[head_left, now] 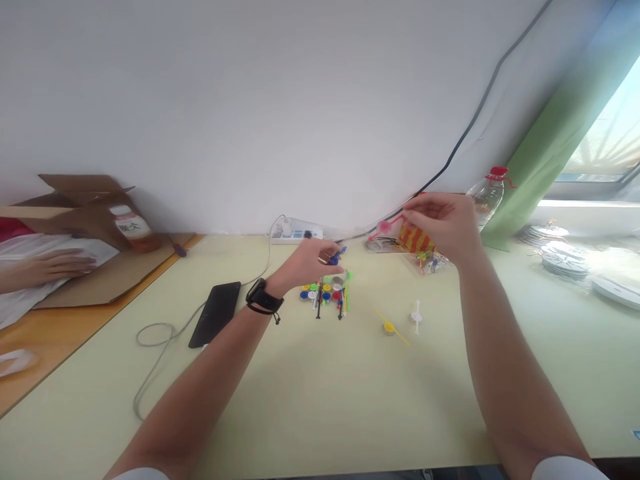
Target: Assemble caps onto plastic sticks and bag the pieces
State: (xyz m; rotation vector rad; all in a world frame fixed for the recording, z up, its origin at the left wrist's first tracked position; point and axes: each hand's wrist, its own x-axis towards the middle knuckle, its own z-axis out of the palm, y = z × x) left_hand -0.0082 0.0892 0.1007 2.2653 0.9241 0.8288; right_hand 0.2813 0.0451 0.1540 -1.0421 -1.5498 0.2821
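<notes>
My right hand [443, 223] is raised on the right, its fingertips pinching one end of a red arrow pointer with a round hub [384, 228]. At the middle of the table, my left hand [313, 261] curls its fingers and thumb around a small blue arrow-shaped piece [334, 259]. Below that hand lies a cluster of small coloured round pieces [326, 295], beside black arrow pointers [319, 303]. Nearer to me rest a yellow pointer on a round base [389, 328] and a white pointer on a round base [417, 317].
A black phone [216, 313] with a grey cable lies left. Against the wall is a power strip [297, 232]. Behind my right hand are a red-and-yellow packet [416, 237] and a clear bottle [487, 200]. White discs [565, 259] stack right. Another person's hand [57, 267] rests by a cardboard box [85, 200].
</notes>
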